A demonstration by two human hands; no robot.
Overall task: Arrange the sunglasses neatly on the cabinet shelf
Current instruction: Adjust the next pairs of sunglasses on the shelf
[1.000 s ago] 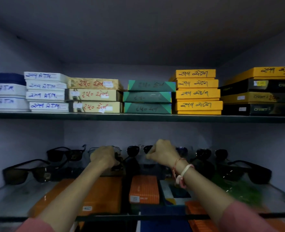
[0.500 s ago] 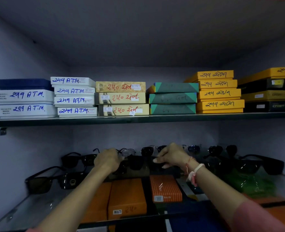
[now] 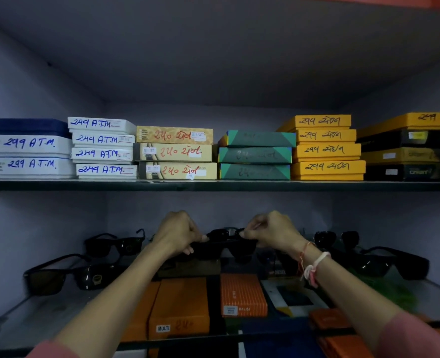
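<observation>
A dark pair of sunglasses [image 3: 224, 248] is held level over the middle of the glass shelf [image 3: 35, 316]. My left hand [image 3: 176, 232] pinches its left end and my right hand [image 3: 272, 232] pinches its right end. Other dark sunglasses stand along the shelf: one pair [image 3: 115, 244] at the back left, a larger pair [image 3: 66, 276] at the front left, a pair [image 3: 336, 239] at the back right and a big pair [image 3: 392, 262] at the far right. Another pair [image 3: 226, 232] shows just behind the held one.
Under the glass lie orange boxes [image 3: 180, 306], a striped orange box [image 3: 242, 293] and a green item [image 3: 384, 290]. The upper shelf [image 3: 213, 186] carries stacks of white, tan, green, yellow and black boxes. Cabinet walls close in left and right.
Both hands rose slightly and moved apart to the ends of one dark pair, now lifted clear between them. The camera tilted and shifted, so the shelves sit differently in view.
</observation>
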